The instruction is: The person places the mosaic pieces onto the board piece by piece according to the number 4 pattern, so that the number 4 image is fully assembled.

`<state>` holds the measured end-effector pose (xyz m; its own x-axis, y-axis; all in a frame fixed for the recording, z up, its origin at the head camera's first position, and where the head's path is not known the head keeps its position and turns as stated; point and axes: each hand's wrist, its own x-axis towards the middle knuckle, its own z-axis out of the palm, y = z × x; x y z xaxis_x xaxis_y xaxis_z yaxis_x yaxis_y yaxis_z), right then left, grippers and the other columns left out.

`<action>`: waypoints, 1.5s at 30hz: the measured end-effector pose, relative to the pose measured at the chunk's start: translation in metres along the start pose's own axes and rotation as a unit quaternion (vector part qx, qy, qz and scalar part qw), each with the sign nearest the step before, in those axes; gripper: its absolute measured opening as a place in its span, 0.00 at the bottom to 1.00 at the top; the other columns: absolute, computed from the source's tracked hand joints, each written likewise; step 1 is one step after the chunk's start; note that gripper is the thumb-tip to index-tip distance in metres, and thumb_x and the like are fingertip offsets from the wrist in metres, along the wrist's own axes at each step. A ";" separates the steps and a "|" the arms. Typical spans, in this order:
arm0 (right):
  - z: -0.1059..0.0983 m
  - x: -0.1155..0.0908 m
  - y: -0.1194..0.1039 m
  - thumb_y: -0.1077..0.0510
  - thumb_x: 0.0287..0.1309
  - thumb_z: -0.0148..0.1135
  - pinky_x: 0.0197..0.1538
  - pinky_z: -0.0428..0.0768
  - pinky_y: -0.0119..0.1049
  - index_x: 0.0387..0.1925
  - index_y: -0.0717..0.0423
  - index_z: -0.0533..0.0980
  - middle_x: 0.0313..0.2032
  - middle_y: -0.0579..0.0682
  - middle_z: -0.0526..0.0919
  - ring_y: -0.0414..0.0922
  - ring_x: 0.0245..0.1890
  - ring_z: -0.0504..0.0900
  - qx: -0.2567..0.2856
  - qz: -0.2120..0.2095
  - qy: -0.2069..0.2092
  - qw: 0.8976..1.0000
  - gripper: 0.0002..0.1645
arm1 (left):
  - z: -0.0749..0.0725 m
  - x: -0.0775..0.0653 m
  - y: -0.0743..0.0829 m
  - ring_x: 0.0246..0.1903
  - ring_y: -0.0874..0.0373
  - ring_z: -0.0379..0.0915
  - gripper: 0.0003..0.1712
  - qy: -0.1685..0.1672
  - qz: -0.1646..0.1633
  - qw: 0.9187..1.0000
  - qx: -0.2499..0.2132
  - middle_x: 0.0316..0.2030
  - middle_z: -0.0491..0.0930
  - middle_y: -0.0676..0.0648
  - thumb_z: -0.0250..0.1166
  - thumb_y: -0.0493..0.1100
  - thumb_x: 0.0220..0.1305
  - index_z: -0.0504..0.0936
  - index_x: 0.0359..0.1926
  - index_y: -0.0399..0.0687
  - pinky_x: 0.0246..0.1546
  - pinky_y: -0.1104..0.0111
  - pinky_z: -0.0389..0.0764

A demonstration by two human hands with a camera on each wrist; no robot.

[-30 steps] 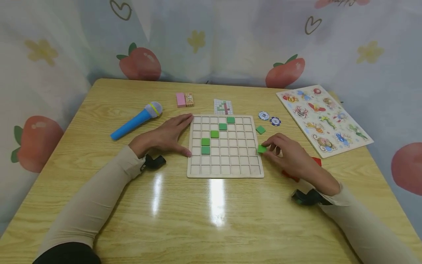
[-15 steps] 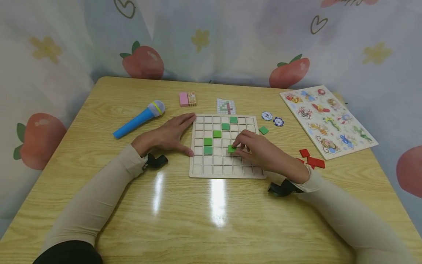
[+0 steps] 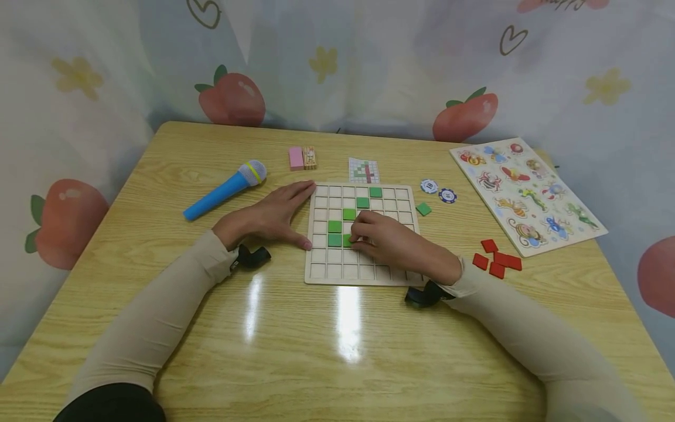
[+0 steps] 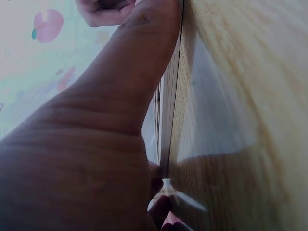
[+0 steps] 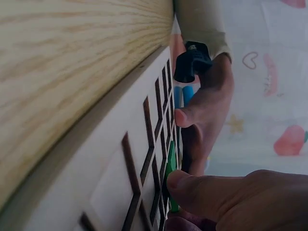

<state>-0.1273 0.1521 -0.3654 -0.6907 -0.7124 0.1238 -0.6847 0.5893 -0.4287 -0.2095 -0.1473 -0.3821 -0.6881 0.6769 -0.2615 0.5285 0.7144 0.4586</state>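
A wooden grid board [image 3: 334,271] lies flat in the middle of the table. My left hand [image 3: 263,218] is spread along its left side, fingertips and thumb at the edge. Between thumb and fingers, my right hand [image 3: 390,237] pinches a green square tile [image 3: 347,241] over the board's fifth row, just right of another green tile [image 3: 334,240]. Part of the pinched tile is hidden by the fingers. Several green tiles sit in cells, climbing diagonally to one green tile [image 3: 375,192] in the top row. In the right wrist view, the thumb [image 5: 180,182] covers green [image 5: 171,159].
Behind the board lies a small pattern card [image 3: 364,171]. One loose green tile [image 3: 424,208], poker chips [image 3: 429,186] and several red tiles [image 3: 497,270] are at right, near a picture puzzle board [image 3: 527,193]. A toy microphone [image 3: 218,194] and small boxes [image 3: 296,159] stand left.
My right hand has carried the green tile leftward from the board's right edge to beside the lower green tile, uncovering the red tiles. The left hand has stayed at the board's left edge.
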 end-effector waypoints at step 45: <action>-0.028 -0.092 0.113 0.66 0.74 0.62 0.46 0.76 0.34 0.69 0.53 0.79 0.68 0.56 0.80 0.47 0.44 0.81 -0.015 0.173 0.147 0.974 0.25 | 0.002 0.000 -0.001 0.87 0.40 0.32 0.80 0.002 -0.005 1.000 -0.007 0.88 0.33 0.48 0.77 0.76 0.52 0.36 0.88 0.53 0.85 0.41 0.45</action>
<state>-0.1472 0.2950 -0.4000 -0.9148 -0.3324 0.2293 -0.4029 0.7889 -0.4639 -0.2089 -0.1475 -0.3838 -0.6947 0.6695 -0.2629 0.5145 0.7180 0.4687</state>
